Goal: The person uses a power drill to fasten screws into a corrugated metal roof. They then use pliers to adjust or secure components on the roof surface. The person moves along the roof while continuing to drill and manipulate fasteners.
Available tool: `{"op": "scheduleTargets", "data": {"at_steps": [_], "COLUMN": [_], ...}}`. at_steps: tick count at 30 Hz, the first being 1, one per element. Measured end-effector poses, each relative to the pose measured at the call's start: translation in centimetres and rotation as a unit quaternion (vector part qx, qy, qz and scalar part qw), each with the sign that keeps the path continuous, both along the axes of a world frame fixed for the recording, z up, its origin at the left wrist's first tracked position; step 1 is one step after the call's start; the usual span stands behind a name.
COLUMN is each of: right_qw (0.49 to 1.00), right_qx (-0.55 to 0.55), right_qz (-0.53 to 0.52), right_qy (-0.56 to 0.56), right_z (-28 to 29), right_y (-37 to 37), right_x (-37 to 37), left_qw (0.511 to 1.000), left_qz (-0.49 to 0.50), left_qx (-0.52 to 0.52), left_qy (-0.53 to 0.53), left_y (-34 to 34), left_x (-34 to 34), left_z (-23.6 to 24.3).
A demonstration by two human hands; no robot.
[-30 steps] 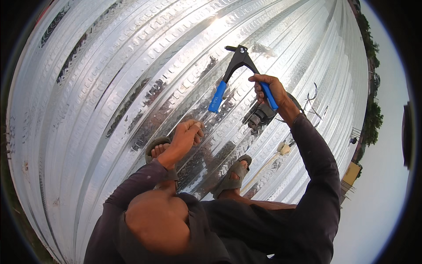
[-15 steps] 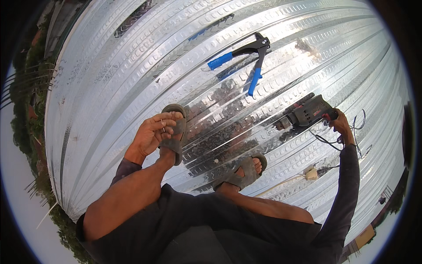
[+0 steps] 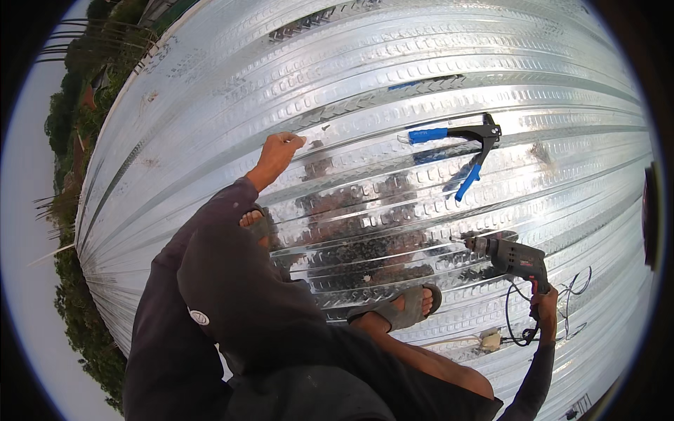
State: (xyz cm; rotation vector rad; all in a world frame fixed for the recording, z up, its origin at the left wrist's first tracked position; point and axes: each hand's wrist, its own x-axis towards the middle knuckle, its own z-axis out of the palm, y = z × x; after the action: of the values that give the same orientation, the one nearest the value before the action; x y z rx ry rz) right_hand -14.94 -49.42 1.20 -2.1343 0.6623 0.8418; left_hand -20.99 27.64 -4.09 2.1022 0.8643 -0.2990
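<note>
My right hand (image 3: 545,303) grips the handle of a dark power drill (image 3: 514,258), raised over the ribbed silver metal sheeting (image 3: 365,112), chuck pointing left and black cord looping below. My left hand (image 3: 281,151) is out over the sheeting, fingers pinched; what is between them is too small to make out. A hand riveter (image 3: 491,137) with black body and blue handles lies spread on the sheeting between and beyond my hands.
My sandalled feet (image 3: 406,309) stand on the sheeting, the left one partly hidden by my sleeve and leg. A pale plug or socket (image 3: 490,342) with cable lies at lower right. The roof edge (image 3: 105,147) curves along the left, with trees and bare rods beyond.
My right hand let go of the riveter, leaving it on the sheeting, took hold of the drill and lifted it. My left hand moved forward. The view has turned.
</note>
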Motion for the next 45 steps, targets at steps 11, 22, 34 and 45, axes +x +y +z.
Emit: {"op": "scheduleTargets", "data": {"at_steps": [11,22,34,45], "right_qw": [0.978,0.995,0.959,0.929], "right_qx": [-0.171,-0.053,-0.022,-0.026], "right_qz": [-0.100,-0.035,0.270,0.342], "right_qy": [-0.060,-0.083,-0.082,-0.138], "right_z": [18.1,20.4,18.8,17.6], "right_y": [19.8,44.9,61.0,61.0], "right_x": [-10.6,-11.3,-6.2,-6.3], "left_qw": [0.940,0.752,0.550,0.488], "left_qz": [-0.249,0.148,0.477,0.525], "left_qx": [0.205,-0.640,-0.671,-0.687], "left_qy": [-0.111,-0.047,-0.139,-0.118], "left_y": [-0.6,3.4,10.8,8.9], "left_x": [5.1,-9.4,-19.1,-18.7], "left_z": [-9.4,-7.5,-4.8,-3.2]}}
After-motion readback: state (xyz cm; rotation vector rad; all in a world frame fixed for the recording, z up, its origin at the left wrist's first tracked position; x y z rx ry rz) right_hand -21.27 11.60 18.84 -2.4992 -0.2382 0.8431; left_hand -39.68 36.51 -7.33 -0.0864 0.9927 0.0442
